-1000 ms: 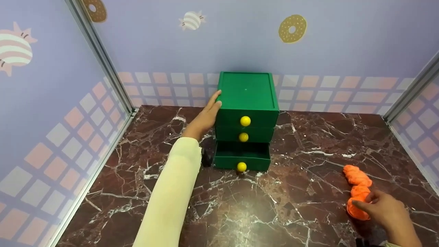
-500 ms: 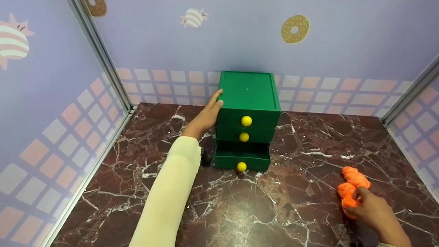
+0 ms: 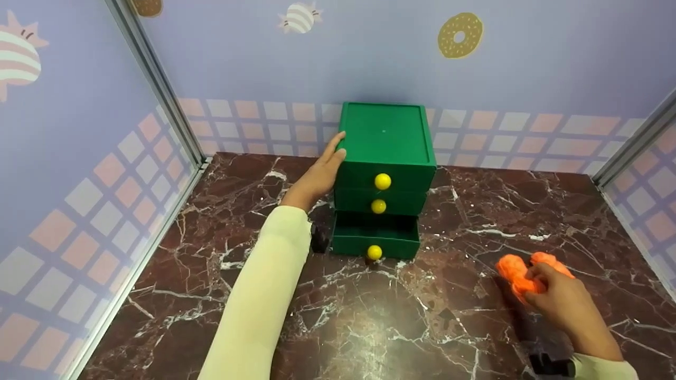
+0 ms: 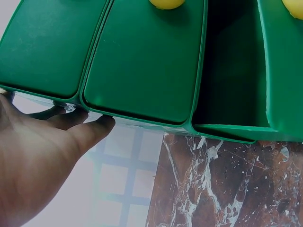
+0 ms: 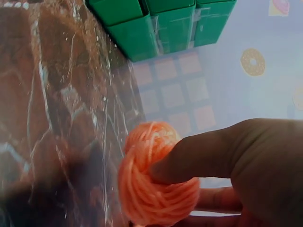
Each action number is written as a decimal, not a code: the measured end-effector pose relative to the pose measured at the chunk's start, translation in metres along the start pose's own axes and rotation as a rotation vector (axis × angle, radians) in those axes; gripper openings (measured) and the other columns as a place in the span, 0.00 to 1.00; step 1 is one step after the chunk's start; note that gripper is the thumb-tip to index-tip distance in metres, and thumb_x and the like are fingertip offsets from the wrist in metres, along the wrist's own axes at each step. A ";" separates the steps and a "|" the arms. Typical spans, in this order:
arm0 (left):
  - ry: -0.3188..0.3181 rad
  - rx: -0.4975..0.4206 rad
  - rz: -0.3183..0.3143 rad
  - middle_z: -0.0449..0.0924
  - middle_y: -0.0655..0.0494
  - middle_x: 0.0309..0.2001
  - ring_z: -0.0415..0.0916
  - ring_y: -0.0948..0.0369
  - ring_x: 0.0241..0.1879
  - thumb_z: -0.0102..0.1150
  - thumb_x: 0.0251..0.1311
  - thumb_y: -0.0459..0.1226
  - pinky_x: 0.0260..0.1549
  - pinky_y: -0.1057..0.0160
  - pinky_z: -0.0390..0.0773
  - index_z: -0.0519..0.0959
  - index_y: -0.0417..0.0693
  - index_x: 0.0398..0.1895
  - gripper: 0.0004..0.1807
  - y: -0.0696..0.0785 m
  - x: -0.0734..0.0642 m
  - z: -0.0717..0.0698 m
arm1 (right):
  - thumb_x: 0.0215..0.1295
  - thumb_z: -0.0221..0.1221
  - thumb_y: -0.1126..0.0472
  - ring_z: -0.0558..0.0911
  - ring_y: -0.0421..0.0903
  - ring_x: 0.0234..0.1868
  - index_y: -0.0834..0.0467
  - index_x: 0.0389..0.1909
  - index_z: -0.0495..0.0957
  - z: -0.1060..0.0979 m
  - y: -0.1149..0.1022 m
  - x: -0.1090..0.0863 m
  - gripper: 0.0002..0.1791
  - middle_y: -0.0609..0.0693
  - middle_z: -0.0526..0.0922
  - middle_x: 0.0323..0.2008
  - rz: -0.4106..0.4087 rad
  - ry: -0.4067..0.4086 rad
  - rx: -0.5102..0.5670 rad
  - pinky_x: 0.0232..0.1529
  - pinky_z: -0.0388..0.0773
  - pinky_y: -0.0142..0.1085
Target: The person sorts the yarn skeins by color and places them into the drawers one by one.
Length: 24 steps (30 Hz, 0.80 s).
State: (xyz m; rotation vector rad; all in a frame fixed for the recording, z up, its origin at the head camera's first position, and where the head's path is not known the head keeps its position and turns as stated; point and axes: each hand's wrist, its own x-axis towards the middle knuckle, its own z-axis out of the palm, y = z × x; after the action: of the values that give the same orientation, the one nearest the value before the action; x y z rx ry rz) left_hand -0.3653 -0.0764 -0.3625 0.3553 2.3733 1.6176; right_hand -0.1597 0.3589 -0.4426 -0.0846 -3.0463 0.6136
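Observation:
A green drawer cabinet (image 3: 388, 132) with yellow knobs stands against the back wall. Its bottom drawer (image 3: 376, 245) is pulled out and looks bare inside; the upper two are closed. My left hand (image 3: 319, 177) rests against the cabinet's left side, fingers extended along it, as the left wrist view also shows. At the right, my right hand (image 3: 565, 298) pinches a twisted skein of orange yarn (image 5: 154, 189) between thumb and fingers, raised a little off the table. A second orange yarn skein (image 3: 546, 258) lies just behind it, partly hidden by that hand.
The dark red marble-patterned tabletop (image 3: 422, 322) spreads between patterned panels. A left side panel (image 3: 105, 184), the back wall (image 3: 369, 53) and a right side panel (image 3: 655, 211) bound it.
My right hand has taken hold of the nearer yarn skein and lifted it, moving forward and left. The other skein stays in place. My left hand keeps its place on the cabinet.

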 end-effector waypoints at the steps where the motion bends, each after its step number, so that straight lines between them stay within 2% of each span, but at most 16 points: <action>1: 0.000 -0.001 -0.002 0.39 0.61 0.79 0.40 0.48 0.77 0.30 0.72 0.62 0.71 0.39 0.46 0.41 0.92 0.72 0.27 0.000 0.000 0.000 | 0.53 0.67 0.59 0.71 0.47 0.26 0.59 0.39 0.77 0.001 -0.002 0.001 0.14 0.51 0.78 0.26 -0.011 0.019 0.005 0.26 0.64 0.38; 8: 0.009 0.014 -0.005 0.39 0.62 0.79 0.41 0.49 0.77 0.30 0.72 0.62 0.71 0.40 0.46 0.42 0.90 0.72 0.27 -0.001 0.000 0.002 | 0.51 0.65 0.65 0.69 0.48 0.23 0.59 0.43 0.79 0.003 -0.019 0.013 0.15 0.58 0.80 0.30 -0.059 0.093 0.022 0.23 0.61 0.38; 12: 0.010 0.034 0.019 0.40 0.61 0.79 0.42 0.49 0.77 0.29 0.72 0.62 0.71 0.40 0.47 0.41 0.88 0.73 0.28 0.000 0.002 0.003 | 0.51 0.66 0.67 0.74 0.50 0.27 0.57 0.41 0.80 0.007 -0.030 0.020 0.14 0.58 0.80 0.32 -0.117 0.206 0.043 0.27 0.65 0.39; 17: 0.023 0.035 0.025 0.41 0.60 0.79 0.43 0.48 0.76 0.29 0.73 0.61 0.71 0.40 0.47 0.42 0.87 0.73 0.28 0.003 0.002 0.004 | 0.47 0.68 0.72 0.77 0.46 0.30 0.56 0.38 0.82 0.015 -0.046 0.029 0.15 0.53 0.79 0.30 -0.211 0.345 0.120 0.30 0.71 0.34; 22: 0.024 0.031 0.011 0.41 0.61 0.79 0.42 0.48 0.77 0.30 0.72 0.61 0.71 0.40 0.46 0.41 0.88 0.73 0.28 0.002 0.001 0.002 | 0.46 0.70 0.73 0.77 0.43 0.32 0.55 0.37 0.83 0.021 -0.058 0.039 0.17 0.51 0.79 0.32 -0.264 0.357 0.170 0.34 0.74 0.26; 24: 0.017 0.028 -0.001 0.40 0.60 0.79 0.41 0.49 0.77 0.29 0.73 0.60 0.72 0.41 0.46 0.41 0.87 0.73 0.28 0.004 -0.002 0.001 | 0.47 0.70 0.74 0.78 0.44 0.33 0.55 0.38 0.82 0.023 -0.063 0.044 0.17 0.51 0.80 0.33 -0.279 0.348 0.187 0.36 0.76 0.27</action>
State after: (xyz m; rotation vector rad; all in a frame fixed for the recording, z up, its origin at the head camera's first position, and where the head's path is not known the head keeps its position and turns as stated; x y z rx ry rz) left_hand -0.3628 -0.0744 -0.3586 0.3478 2.4105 1.5945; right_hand -0.2070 0.2951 -0.4382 0.2116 -2.5907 0.7644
